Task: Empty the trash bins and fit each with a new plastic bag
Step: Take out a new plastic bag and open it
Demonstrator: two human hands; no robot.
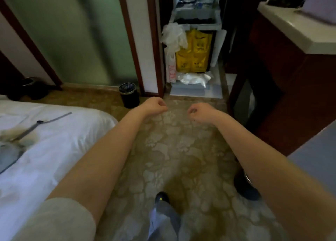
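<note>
A small black round trash bin (129,94) stands on the carpet by the wall, just left of the doorway. A second dark bin (244,186) sits low at the right, partly hidden behind my right forearm. My left hand (156,106) and my right hand (197,113) are held out over the carpet, fingers curled, with nothing in them. A cleaning cart (195,40) with a yellow bag stands in the doorway ahead; white plastic bags (173,34) hang on its left side and more white plastic (194,78) lies on its base.
A bed (54,140) with white sheets fills the left, with a strap-like object on it. A dark wooden desk with a pale top (291,28) stands at the right. Another dark object (30,88) sits on the floor at the far left. Patterned carpet (172,149) runs to the doorway.
</note>
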